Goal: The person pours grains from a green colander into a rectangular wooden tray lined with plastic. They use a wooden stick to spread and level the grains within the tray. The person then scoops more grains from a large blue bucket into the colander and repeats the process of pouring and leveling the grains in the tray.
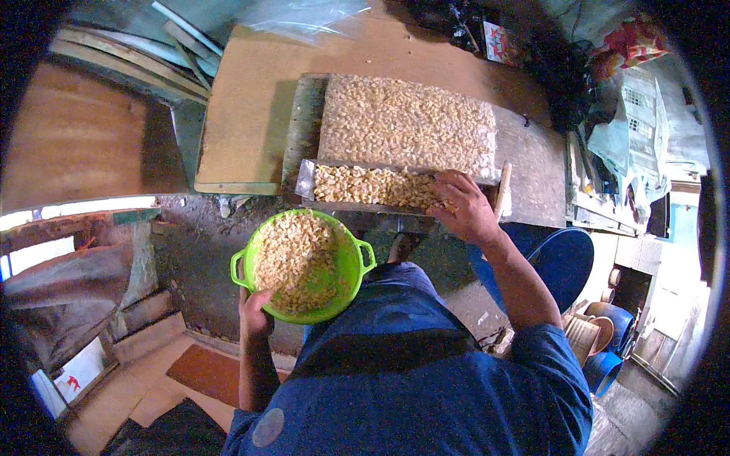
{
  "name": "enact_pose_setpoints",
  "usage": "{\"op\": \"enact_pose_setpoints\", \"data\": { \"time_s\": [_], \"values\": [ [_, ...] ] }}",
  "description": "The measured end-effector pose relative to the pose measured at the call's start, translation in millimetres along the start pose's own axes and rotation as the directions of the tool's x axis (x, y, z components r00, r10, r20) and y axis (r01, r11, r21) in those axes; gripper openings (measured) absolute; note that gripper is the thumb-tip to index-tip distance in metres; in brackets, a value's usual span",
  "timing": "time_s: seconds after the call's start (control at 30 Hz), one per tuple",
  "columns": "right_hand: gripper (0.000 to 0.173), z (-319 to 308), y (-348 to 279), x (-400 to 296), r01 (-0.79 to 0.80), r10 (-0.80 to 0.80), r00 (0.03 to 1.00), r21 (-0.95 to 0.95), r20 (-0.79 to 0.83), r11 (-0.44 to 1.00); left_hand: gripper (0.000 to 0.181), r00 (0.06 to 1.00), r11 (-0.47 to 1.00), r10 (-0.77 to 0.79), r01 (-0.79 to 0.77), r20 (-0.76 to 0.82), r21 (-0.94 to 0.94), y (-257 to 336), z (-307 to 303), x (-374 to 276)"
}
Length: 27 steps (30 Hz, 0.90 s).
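A green plastic colander-like basin (351,273) with two handles, partly filled with pale nut-like pieces (293,245), rests in my left hand (258,310), thumb over its rim. My right hand (465,208) lies on the right end of a narrow row of the same pieces (365,185) along the table's front edge; whether its fingers grip any is hidden. Clear plastic film (305,178) shows at the row's left end. Behind the row, a large flat rectangular slab of such pieces (408,122), seemingly under clear film, lies on a worn board (305,114). A wooden stick (503,191) stands beside my right wrist.
The board lies on a wooden table (245,125). Clear plastic sheeting (308,17) lies at the back. A blue round-topped object (562,271) is right of my legs. Plastic bags (633,142) hang at the right; blue containers (604,367) are on the floor.
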State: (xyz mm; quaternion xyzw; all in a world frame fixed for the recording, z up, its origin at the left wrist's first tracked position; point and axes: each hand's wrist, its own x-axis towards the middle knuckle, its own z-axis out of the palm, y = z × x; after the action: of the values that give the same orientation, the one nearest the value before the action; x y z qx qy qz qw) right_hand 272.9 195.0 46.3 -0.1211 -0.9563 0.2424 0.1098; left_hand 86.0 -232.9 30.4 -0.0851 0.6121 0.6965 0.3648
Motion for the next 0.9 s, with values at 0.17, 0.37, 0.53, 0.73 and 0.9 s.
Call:
{"op": "enact_pose_setpoints", "data": {
  "time_s": [0.17,0.37,0.53,0.73,0.9],
  "values": [
    [0.025,-9,25,-25,-0.189,0.19,0.982,0.039,-0.017,0.981,0.083,0.999,0.999,-0.029,0.029,-0.014,-0.033,1,4,0],
    [0.024,-10,26,-31,-0.172,0.171,0.985,-0.033,-0.029,0.985,0.081,1.0,1.0,-0.006,0.006,-0.015,-0.006,2,6,1],
    [0.022,-21,33,-44,-0.346,0.332,0.937,-0.148,-0.111,0.927,0.073,0.999,0.996,0.008,-0.011,-0.036,-0.094,4,11,-2],
    [0.033,1,21,-22,-0.276,0.262,0.958,-0.139,-0.115,0.951,0.078,0.999,0.998,-0.011,0.013,0.037,-0.058,-4,-2,1],
    [0.039,15,-4,0,-0.21,0.201,0.975,-0.099,-0.098,0.973,0.075,1.0,0.999,-0.027,0.026,-0.014,-0.047,-3,-4,-1]
  ]
}}
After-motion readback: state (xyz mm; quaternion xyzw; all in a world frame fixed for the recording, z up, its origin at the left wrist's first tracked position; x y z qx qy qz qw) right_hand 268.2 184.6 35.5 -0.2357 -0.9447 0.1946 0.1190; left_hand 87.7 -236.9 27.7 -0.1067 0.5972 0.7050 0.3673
